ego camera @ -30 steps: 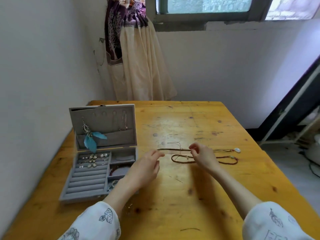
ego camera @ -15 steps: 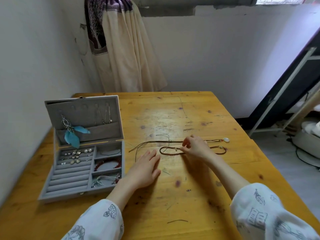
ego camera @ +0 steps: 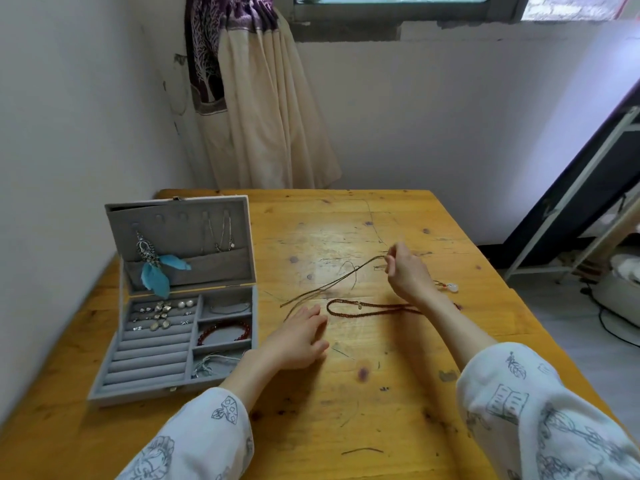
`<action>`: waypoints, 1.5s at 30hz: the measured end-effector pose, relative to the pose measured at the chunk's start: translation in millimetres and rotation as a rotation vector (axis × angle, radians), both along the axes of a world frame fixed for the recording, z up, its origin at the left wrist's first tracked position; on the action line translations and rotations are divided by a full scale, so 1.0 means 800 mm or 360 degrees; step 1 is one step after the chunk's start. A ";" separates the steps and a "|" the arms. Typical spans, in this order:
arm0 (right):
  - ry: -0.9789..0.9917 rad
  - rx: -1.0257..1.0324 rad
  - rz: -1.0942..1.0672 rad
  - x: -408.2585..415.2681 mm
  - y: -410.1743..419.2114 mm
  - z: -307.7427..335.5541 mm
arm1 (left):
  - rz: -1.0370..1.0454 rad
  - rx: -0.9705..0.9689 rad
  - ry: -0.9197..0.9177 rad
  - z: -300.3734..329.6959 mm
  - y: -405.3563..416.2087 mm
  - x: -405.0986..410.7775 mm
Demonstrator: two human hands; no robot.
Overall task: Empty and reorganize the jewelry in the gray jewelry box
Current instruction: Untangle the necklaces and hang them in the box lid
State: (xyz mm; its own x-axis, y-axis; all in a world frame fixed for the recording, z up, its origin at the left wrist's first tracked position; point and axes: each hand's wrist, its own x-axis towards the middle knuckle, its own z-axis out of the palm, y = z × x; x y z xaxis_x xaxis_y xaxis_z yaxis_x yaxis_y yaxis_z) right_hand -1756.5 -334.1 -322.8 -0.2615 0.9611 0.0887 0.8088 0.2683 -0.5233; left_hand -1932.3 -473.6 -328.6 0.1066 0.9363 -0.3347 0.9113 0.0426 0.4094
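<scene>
Two hands over yellow wooden table (ego camera: 346, 403), both in white printed sleeves.

Right hand (ego camera: 407, 271): raised off the tabletop, fingertips pinched on thin brown cord necklace (ego camera: 332, 284). Cord lifted at the pinch, slanting down and left to loose ends on the wood just beyond the left fingertips. White pendant (ego camera: 452, 287) lying on the table right of the right wrist; link to the cord hidden behind the hand.

Left hand (ego camera: 298, 337): flat, palm down, fingers straight and slightly spread, holding nothing. Fingertips close to the cord ends; contact unclear.

Dark beaded necklace (ego camera: 367, 308): stretched flat on the table between the hands, passing under the right forearm.

Gray jewelry box (ego camera: 173, 320): open, at the table's left side near the wall, lid upright. Feather earring (ego camera: 156, 268) with blue plumes and thin silver chain (ego camera: 220, 233) hanging on lid panel. Small earrings (ego camera: 162, 313) in upper ring rolls. Red bead bracelet (ego camera: 224, 332) in middle right compartment; pale pieces in compartments above and below, too small to identify.

Curtain (ego camera: 256, 109) behind, under window.
</scene>
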 end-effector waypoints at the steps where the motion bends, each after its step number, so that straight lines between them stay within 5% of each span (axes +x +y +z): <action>1: 0.0102 0.0051 0.0005 -0.001 -0.002 0.012 | 0.0053 0.0012 -0.0101 0.007 0.003 -0.001; 9: 0.0597 0.0046 0.0490 -0.032 -0.058 0.124 | 0.0453 0.0773 -0.0744 0.115 0.011 0.001; 15: 0.0773 -0.0046 0.0692 -0.054 -0.120 0.179 | 0.0412 0.1086 -0.0674 0.184 -0.032 -0.013; 24: 0.0968 -0.0657 0.0857 -0.072 -0.190 0.159 | 0.0610 0.0890 -0.1334 0.245 -0.088 -0.046; 34: 0.1209 -0.0850 0.0929 -0.135 -0.212 0.161 | 0.1059 0.0696 -0.2150 0.241 -0.107 -0.109; 35: 0.1209 -0.0865 0.0920 -0.141 -0.208 0.161 | 0.1071 0.0671 -0.2067 0.238 -0.108 -0.119; 40: 0.0862 -0.0700 0.0947 -0.167 -0.184 0.165 | 0.0677 0.0606 -0.0609 0.221 -0.106 -0.165; 45: 0.0796 -0.0670 0.0984 -0.197 -0.157 0.159 | 0.0780 0.0768 -0.0574 0.209 -0.086 -0.194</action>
